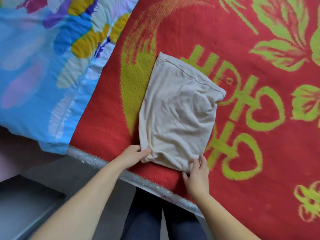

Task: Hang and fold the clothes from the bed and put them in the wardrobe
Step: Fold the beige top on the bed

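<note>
A cream garment [178, 111], folded into a rough rectangle with a stitched hem along its far edge, lies flat on a red blanket [242, 153] patterned with yellow-green leaves, hearts and characters, and sits close to the near edge of the bed. From the middle of the garment, the left hand [134, 154] is at about 7 o'clock, where it pinches the near left corner, thumb on top of the cloth and fingers curled beneath the bunched edge. The right hand [197, 174] is at about 5 o'clock, with its fingers spread fairly wide and laid on the near right corner; whether they grip the cloth or only press it cannot be told. At 10 o'clock from the garment, a blue quilt [39, 75] with yellow, purple and white flower shapes overlaps the blanket's left side. Along the bed's near edge runs a strip of clear bubble wrap [97, 161], and below it are a grey floor [60, 172] and the person's dark trousers [143, 222].
</note>
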A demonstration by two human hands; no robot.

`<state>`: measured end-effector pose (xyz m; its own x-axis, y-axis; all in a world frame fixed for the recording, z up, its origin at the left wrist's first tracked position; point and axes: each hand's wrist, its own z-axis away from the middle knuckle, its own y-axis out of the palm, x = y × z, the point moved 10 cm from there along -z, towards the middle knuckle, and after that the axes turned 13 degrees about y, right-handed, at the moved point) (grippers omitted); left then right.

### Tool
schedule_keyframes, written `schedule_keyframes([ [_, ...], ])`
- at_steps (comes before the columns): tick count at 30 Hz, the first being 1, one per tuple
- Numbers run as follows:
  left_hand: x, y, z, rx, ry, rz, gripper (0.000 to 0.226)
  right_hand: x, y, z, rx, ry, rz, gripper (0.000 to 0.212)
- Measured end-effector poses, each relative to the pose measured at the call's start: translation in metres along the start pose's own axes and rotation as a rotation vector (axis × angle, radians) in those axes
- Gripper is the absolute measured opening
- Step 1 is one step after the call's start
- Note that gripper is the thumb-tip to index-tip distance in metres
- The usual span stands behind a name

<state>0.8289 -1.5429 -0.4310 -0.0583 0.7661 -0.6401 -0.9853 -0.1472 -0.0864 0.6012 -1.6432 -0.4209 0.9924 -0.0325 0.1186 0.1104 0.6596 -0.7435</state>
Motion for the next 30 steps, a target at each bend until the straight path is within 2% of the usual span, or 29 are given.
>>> schedule_keyframes([
  [2,0.005,0.000,0.000,-0.032,-0.022,0.115,0.010,0.000,-0.003,-0.014,0.015,0.024,-0.044,0.025],
  [4,0.011,-0.013,0.001,-0.176,-0.009,0.206,0.013,0.000,-0.016,-0.022,0.014,0.000,-0.132,0.014],
  [7,0.007,-0.021,0.018,-0.313,0.051,0.297,0.013,0.001,-0.039,-0.009,0.000,-0.158,-0.230,0.008],
  [10,-0.004,-0.015,0.041,-0.341,0.060,0.481,0.012,-0.010,-0.057,0.011,0.077,-0.168,-0.296,0.018],
  [14,-0.028,-0.012,0.077,-0.336,0.099,0.646,0.017,-0.017,-0.092,0.041,0.241,-0.144,-0.329,0.008],
  [16,-0.058,-0.012,0.095,-0.364,0.136,0.670,0.012,-0.009,-0.133,0.058,0.208,-0.196,-0.345,0.007],
  [19,-0.137,-0.018,0.114,-0.368,0.256,0.637,0.008,0.006,-0.225,0.076,0.004,-0.312,-0.422,0.016],
  [21,-0.202,-0.023,0.120,-0.337,0.356,0.604,0.011,0.015,-0.289,0.086,-0.115,-0.378,-0.479,0.009],
  [23,-0.259,-0.023,0.121,-0.303,0.400,0.638,0.021,0.020,-0.342,0.091,-0.184,-0.428,-0.506,0.005],
  [25,-0.297,-0.015,0.116,-0.262,0.360,0.641,0.034,0.021,-0.374,0.089,-0.151,-0.447,-0.514,0.006],
  [27,-0.324,-0.005,0.110,-0.211,0.306,0.623,0.051,0.020,-0.397,0.082,-0.134,-0.446,-0.537,0.010],
  [30,-0.373,0.004,0.100,-0.143,0.342,0.607,0.059,0.014,-0.445,0.069,-0.216,-0.450,-0.678,0.022],
])
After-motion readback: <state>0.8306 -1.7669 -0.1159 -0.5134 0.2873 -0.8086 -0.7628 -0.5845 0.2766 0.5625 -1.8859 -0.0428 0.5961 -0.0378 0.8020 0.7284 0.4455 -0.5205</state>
